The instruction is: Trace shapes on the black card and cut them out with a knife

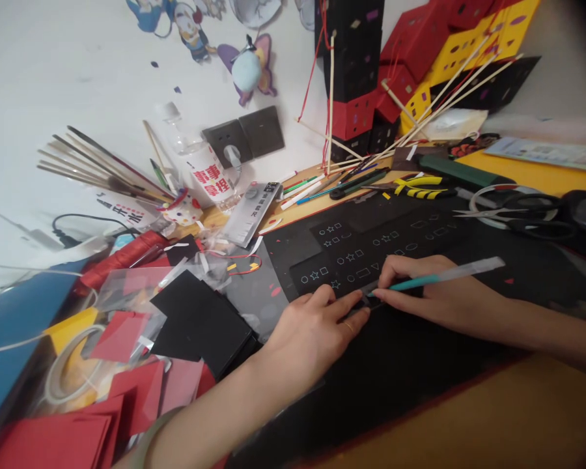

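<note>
My right hand is closed around a pen with a teal barrel and a pale, translucent end. Its tip meets black paper bearing light outlines of stars, circles, squares and other shapes. Just left of the pen tip, my left hand lies with index and middle fingers stretched out, pressing down. Under those fingertips is a small, dark, see-through piece, mostly hidden, whose kind I cannot make out. The paper rests on a black mat.
Scissors, yellow-and-black pliers and a green tool lie behind my right hand. Black cards, red paper and a tape roll crowd the left. A bottle and box structures stand by the wall.
</note>
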A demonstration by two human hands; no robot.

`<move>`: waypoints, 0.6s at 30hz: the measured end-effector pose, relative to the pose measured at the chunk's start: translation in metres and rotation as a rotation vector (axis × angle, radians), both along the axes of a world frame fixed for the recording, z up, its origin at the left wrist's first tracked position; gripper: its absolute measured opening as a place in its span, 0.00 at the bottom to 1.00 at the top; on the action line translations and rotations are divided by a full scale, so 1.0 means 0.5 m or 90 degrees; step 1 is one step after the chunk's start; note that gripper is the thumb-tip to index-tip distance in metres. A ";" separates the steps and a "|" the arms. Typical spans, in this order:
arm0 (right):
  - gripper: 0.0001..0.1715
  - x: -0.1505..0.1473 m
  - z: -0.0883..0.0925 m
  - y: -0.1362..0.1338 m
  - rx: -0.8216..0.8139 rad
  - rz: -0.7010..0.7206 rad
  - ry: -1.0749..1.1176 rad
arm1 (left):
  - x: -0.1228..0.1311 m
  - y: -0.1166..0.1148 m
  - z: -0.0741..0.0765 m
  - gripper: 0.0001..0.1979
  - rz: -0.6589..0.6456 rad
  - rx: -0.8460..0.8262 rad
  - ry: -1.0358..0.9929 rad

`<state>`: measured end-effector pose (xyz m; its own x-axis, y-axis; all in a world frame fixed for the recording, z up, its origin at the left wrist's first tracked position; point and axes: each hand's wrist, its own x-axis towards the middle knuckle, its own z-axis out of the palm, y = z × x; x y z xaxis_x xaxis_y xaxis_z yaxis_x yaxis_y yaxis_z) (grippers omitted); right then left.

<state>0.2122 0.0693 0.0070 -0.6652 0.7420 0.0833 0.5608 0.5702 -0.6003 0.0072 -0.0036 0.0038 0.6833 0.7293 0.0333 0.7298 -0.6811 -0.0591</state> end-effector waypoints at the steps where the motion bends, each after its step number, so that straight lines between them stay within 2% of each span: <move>1: 0.10 0.000 0.001 0.000 -0.001 0.001 -0.002 | 0.000 0.000 0.000 0.20 -0.001 0.002 0.001; 10: 0.08 0.002 0.011 0.007 0.052 0.002 -0.045 | -0.002 0.002 -0.003 0.21 -0.009 0.010 0.007; 18: 0.09 -0.009 0.032 0.007 0.004 0.027 -0.090 | 0.001 0.002 -0.005 0.20 -0.004 0.004 -0.006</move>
